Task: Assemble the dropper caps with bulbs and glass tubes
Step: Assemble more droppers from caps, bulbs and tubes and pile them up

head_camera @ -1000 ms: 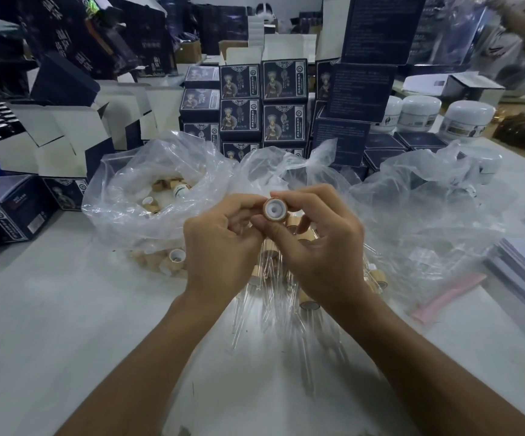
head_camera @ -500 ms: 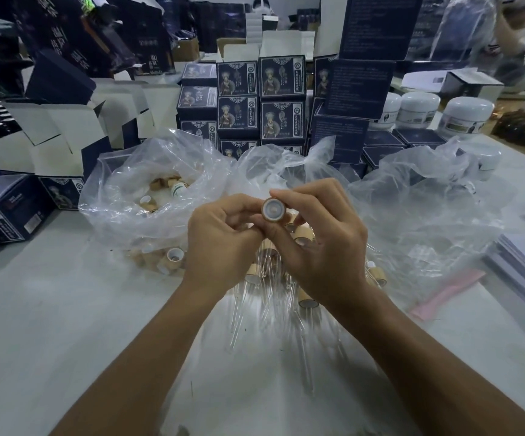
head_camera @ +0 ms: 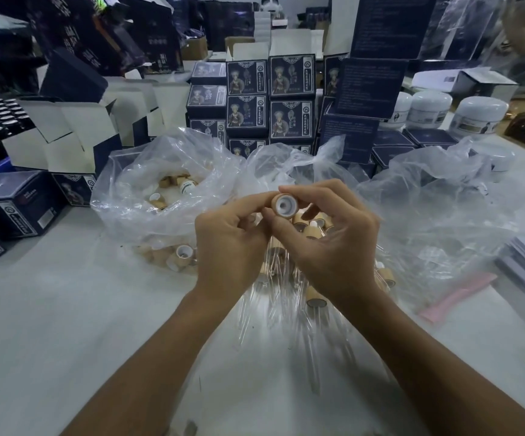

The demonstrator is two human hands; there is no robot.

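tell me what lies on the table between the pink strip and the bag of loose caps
In the head view, assembled droppers lie on clear plastic between pink strip and cap bag.

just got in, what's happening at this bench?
A person is putting dropper caps together by hand. Both hands hold one wood-coloured cap above the table, its open white underside facing the camera; the right hand pinches it and the left hand grips from the other side. No glass tube is in it yet. Finished droppers lie below, loose caps in the plastic bag to the left.
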